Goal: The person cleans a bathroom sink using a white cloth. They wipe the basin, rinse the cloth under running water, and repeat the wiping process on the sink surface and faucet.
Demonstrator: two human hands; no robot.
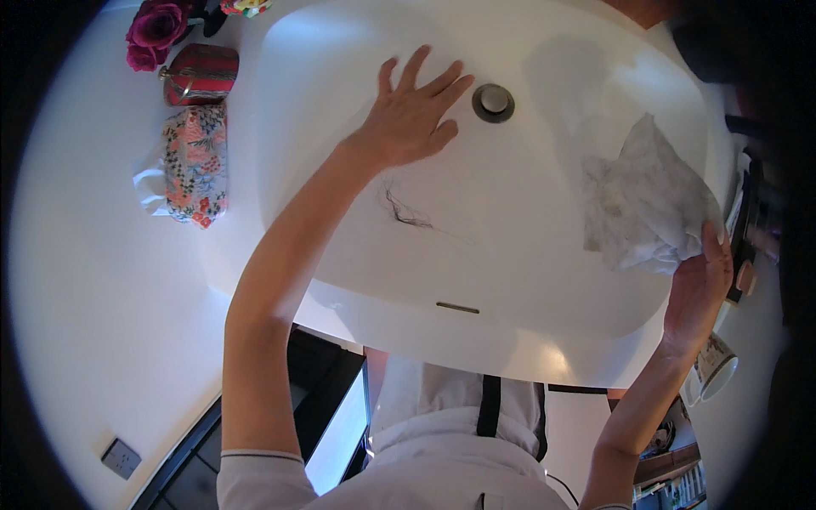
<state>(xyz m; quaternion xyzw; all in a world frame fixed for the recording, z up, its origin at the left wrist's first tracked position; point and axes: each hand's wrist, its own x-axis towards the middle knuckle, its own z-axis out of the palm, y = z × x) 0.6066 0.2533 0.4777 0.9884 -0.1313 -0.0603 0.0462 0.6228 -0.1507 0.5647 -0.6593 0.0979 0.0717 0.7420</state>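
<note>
Before me is a white washbasin (510, 268). My left hand (414, 108) is over the bowl with its fingers spread and nothing in them, left of the round metal drain plug (494, 102). Whether its fingertips touch the basin I cannot tell. A clump of dark hair (405, 213) lies on the bowl's surface below that hand. At the right rim my right hand (698, 287) grips a thin, crumpled white cloth or wipe (644, 197) with greyish stains. The cloth hangs over the right side of the bowl.
Along the left stand purple-red artificial-looking roses (156, 29), a red ornamental container (201, 75) and a floral tissue box (196, 166). A patterned mug (714, 366) sits by the right rim, near dark items (746, 223). The overflow slot (457, 307) is in the near wall.
</note>
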